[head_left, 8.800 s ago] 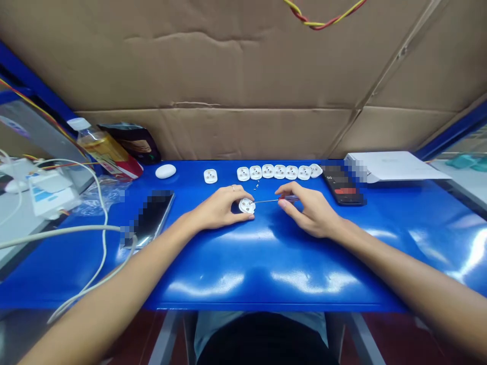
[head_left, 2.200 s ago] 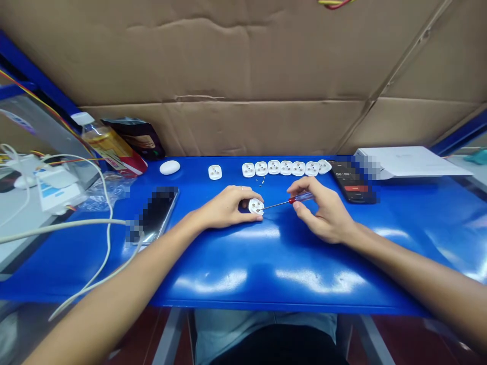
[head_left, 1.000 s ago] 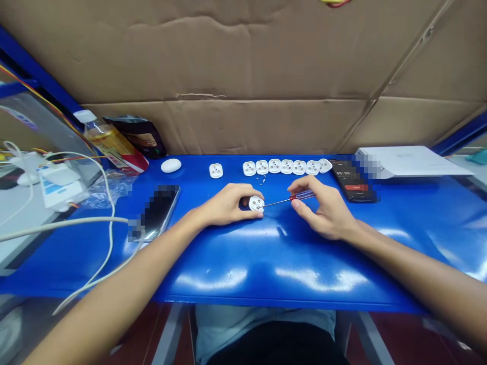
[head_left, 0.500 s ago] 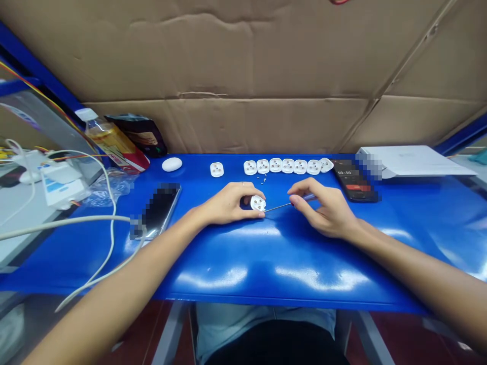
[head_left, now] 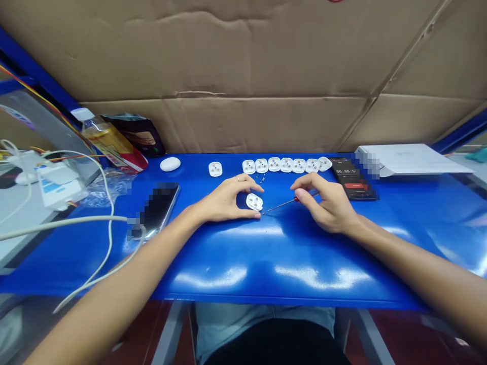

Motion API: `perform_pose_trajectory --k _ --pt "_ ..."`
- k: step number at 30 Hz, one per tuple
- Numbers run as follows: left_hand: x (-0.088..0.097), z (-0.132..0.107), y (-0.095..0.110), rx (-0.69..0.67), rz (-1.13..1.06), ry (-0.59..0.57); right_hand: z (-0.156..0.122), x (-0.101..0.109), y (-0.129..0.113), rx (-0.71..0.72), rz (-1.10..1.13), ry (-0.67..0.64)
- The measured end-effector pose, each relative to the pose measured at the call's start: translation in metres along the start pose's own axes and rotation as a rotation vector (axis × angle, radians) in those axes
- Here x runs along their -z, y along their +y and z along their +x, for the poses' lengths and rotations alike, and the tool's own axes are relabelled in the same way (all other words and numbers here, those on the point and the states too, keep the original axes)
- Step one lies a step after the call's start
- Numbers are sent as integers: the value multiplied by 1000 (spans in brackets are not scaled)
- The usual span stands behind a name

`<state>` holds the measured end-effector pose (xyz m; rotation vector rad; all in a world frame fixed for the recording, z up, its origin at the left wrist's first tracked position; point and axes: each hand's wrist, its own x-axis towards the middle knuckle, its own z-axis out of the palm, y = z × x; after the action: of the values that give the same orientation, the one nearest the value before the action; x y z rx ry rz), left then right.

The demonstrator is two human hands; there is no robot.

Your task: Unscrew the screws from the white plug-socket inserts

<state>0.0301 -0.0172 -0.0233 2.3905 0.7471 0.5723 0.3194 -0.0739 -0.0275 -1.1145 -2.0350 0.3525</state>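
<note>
The slim black smartphone (head_left: 157, 209) left of centre sits under pixelation (its screen shows nothing), and a blurred patch covers the black phone (head_left: 352, 185) at right. Specks (head_left: 262, 179) below the row of white plastic plugs (head_left: 286, 165) are too small to tell. The right hand (head_left: 327, 204) hides most of the red-handled screwdriver (head_left: 296, 199) grip.

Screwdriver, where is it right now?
In the head view, the red-handled screwdriver is pinched in the right hand, its thin shaft pointing left toward the white plug by the left hand.
</note>
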Motion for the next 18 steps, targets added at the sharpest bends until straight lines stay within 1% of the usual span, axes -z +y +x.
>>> perform_pose_trajectory --k 6,9,11,14,16,18 --pt "0 -1 4 11 -8 28 -2 -4 -4 26 -19 -63" --pt "0 -1 4 34 -24 56 -2 -4 -5 25 -26 -62" --pt "-1 -1 3 55 -53 87 -1 -3 -4 17 -20 -35" --pt "-2 -1 4 66 -80 134 2 -3 -1 -27 -43 42" --pt "-2 -2 4 46 -46 131 5 -3 3 -57 -68 77" --pt "-4 -2 5 27 8 97 7 -4 7 -78 -77 75"
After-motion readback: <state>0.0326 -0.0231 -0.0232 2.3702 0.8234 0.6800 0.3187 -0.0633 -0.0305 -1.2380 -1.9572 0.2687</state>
